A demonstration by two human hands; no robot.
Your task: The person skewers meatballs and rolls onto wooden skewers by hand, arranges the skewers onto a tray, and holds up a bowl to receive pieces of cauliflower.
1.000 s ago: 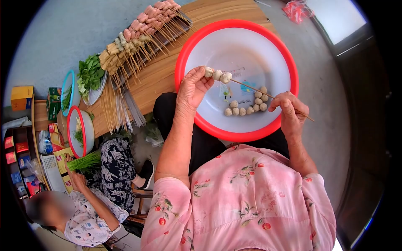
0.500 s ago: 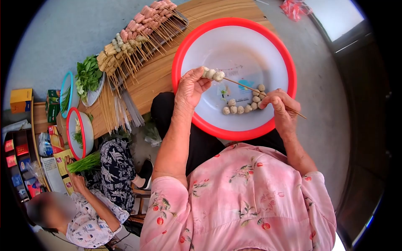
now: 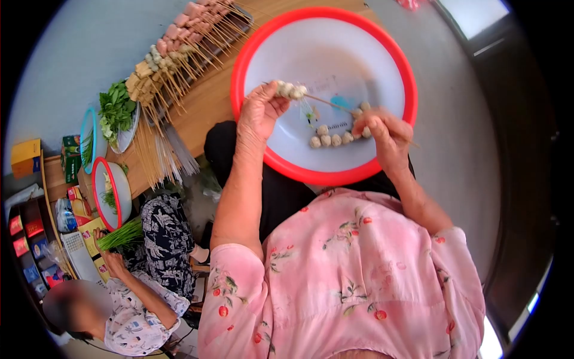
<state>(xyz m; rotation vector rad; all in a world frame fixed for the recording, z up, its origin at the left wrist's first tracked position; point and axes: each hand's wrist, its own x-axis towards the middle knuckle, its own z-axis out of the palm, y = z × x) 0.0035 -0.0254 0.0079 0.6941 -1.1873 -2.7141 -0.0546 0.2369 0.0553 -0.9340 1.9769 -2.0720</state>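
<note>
Presently, from the left, green stalks [image 3: 121, 235] are held in another person's hand [image 3: 113, 263], well apart from the main work. Next, stacked skewers [image 3: 155, 81] are laid in a slanting row on the counter [image 3: 209, 102]; some might be dislodged if they were brushed by the nearby left arm.

Above the basin [image 3: 323, 13], a few pale balls [image 3: 291, 90] are carried at the left end of a stick [image 3: 326, 102]. Those balls are pinched by the left hand [image 3: 260, 110], its fingers closed around the endmost one. A ball could be split or squeezed off by too hard a pinch, and the fingers might be pricked if a sharp tip were pushed through. Since the stick is gripped only near its ends, it could be bent or snapped by a sideways push. Farther right, its other end is clamped in the fingers of the right hand [image 3: 385, 134]. The loose balls [image 3: 336, 140] beneath could be scattered if the basin, seemingly rested on the lap, were tipped.

As for what is hidden, the stick's left tip is covered by balls and fingers. Some loose balls are partly screened by the right hand, which is slightly blurred. The upper end of the skewer row is cut off by the frame.
</note>
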